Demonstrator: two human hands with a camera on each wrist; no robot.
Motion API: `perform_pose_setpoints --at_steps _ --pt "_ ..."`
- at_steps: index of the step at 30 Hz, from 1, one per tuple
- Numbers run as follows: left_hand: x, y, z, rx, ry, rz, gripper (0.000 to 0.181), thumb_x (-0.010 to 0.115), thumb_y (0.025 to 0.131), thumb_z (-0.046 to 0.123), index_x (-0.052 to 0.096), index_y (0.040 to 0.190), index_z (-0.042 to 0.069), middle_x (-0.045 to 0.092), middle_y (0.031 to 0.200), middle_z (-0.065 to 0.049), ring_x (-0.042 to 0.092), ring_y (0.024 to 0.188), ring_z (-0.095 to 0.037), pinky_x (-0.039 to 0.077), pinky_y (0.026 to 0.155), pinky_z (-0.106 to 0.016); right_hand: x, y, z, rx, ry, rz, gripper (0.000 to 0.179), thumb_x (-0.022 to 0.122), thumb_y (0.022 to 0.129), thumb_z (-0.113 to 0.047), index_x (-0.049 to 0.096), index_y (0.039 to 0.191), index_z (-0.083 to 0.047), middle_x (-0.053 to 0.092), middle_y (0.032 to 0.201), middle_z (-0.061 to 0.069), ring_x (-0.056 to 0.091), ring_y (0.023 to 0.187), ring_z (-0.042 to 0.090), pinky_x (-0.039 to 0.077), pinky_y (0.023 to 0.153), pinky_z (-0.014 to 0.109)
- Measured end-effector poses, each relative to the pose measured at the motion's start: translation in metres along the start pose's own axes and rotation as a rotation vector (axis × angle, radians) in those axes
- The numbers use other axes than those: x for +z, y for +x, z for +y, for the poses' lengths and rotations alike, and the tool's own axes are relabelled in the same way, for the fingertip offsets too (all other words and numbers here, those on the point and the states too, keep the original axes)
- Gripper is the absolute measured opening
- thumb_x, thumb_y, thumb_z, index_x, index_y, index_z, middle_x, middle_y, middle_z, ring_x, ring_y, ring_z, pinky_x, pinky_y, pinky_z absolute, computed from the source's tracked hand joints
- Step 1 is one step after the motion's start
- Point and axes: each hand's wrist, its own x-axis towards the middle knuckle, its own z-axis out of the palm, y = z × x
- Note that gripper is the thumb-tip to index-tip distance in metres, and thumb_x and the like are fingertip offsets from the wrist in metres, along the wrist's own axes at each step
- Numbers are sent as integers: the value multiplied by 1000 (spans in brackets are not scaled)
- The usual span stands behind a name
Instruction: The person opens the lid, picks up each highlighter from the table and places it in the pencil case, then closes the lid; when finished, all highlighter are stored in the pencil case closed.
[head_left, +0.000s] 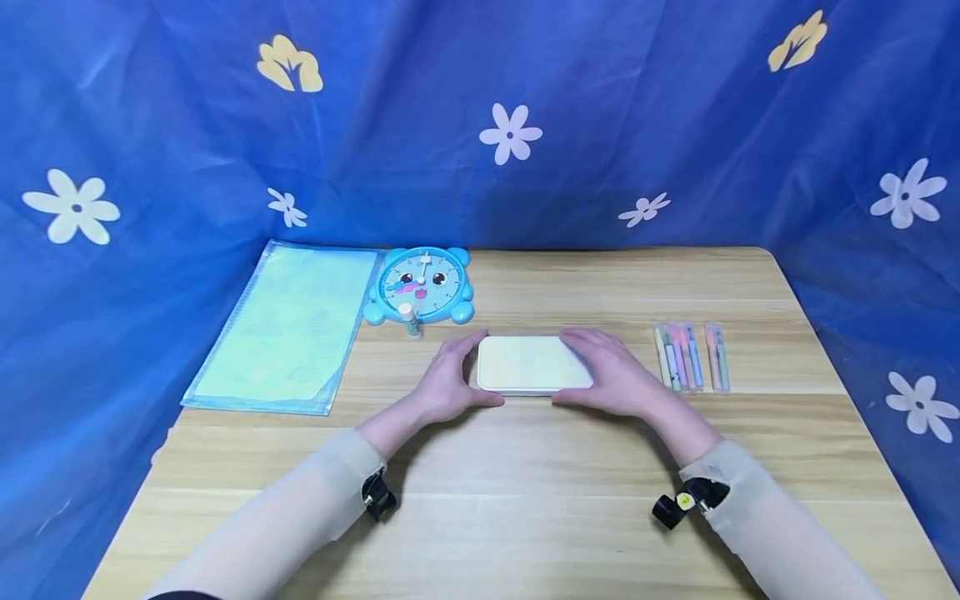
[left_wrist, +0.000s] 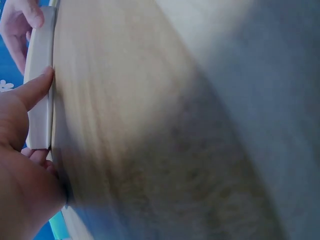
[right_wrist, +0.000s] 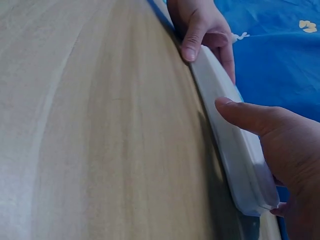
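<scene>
Between my two hands is a flat white rectangular box [head_left: 528, 364] with rounded corners, at the middle of the wooden table. My left hand [head_left: 448, 381] grips its left end, thumb on the near side and fingers at the far corner. The right hand [head_left: 617, 377] grips the right end in the same way. In the left wrist view the left thumb [left_wrist: 37, 89] presses the box's side wall [left_wrist: 41, 45]. The right wrist view shows the right thumb [right_wrist: 240, 111] against the deep white side [right_wrist: 225, 125], with a shadow on the table beside it.
A light-blue mesh folder [head_left: 281, 329] lies at the table's left. Behind the left hand are a blue animal-faced toy clock [head_left: 422, 283] and a small tube with a white cap [head_left: 409, 319]. Pastel pens [head_left: 678, 357] and a smaller pen pack [head_left: 717, 358] lie at right.
</scene>
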Motion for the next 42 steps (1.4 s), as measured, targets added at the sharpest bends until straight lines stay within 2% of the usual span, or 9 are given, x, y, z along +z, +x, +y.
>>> perform_pose_setpoints --at_steps 9,17,23,31,37,42 --pt "-4 -1 0 20 -4 23 117 103 68 32 41 163 6 47 159 -17 42 143 -32 31 123 -48 9 7 1 -52 -79 49 108 86 79 -65 49 156 -1 51 158 16 46 144 38 24 125 57" --pt "-2 -2 1 11 0 34 116 103 68 33 42 162 6 48 158 -16 41 144 -32 31 123 -48 17 10 2 -83 -102 95 105 87 76 -66 55 152 0 58 150 17 52 138 38 30 122 56" --pt "0 -3 1 12 3 39 114 102 69 33 42 162 6 48 158 -16 42 144 -33 31 123 -48 15 11 3 -82 -107 66 105 88 76 -65 55 152 0 57 151 18 51 139 37 33 122 54" --pt "3 -4 0 -4 -2 29 112 102 69 34 43 161 7 49 157 -16 43 143 -31 32 122 -47 12 14 6 -49 -23 9 104 91 73 -64 57 150 -2 59 149 15 52 139 34 41 117 53" --pt "4 -2 0 -1 -5 30 112 102 70 32 42 162 7 51 154 -17 45 139 -31 34 121 -48 3 18 6 -6 39 0 100 89 71 -68 63 146 -7 62 146 12 56 136 31 44 115 51" --pt "1 0 -1 16 -9 31 116 103 67 32 42 161 5 51 154 -19 45 140 -33 33 122 -49 -3 20 5 15 46 -24 105 86 70 -75 63 147 -7 61 147 13 55 137 33 43 116 51"
